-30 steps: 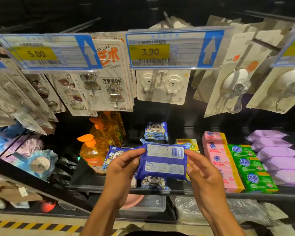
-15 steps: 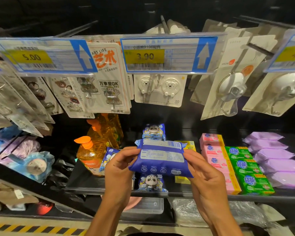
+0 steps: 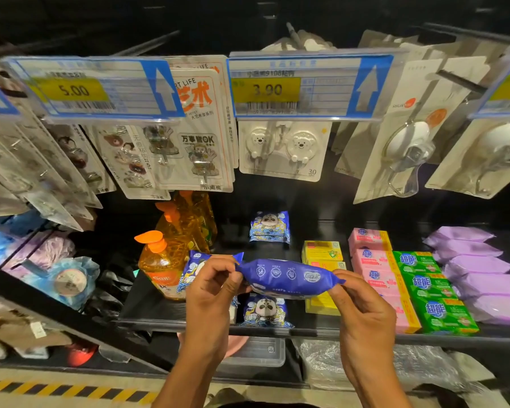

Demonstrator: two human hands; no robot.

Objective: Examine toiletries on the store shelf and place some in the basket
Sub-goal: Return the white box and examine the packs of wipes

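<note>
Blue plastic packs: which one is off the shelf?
The dark blue plastic pack pinched at both ends by the left hand and right hand; the panda-printed packs lie on the black shelf.

I hold a blue packet (image 3: 289, 278) level between my hands, in front of the shelf (image 3: 147, 310); my left hand (image 3: 212, 293) pinches its left crimped end, my right hand (image 3: 362, 313) pinches the right one; a side printed with small white icons faces me. One panda-print packet (image 3: 265, 310) lies on the shelf just below it; orange pump bottles (image 3: 159, 266) stand to the left; yellow boxes (image 3: 323, 251), pink boxes (image 3: 368, 254), green boxes (image 3: 424, 284) and purple packs (image 3: 477, 269) run rightward in rows; price tags reading 5.00 (image 3: 74, 89) and 3.90 (image 3: 267, 89) hang above, over carded hooks (image 3: 280, 148).
</note>
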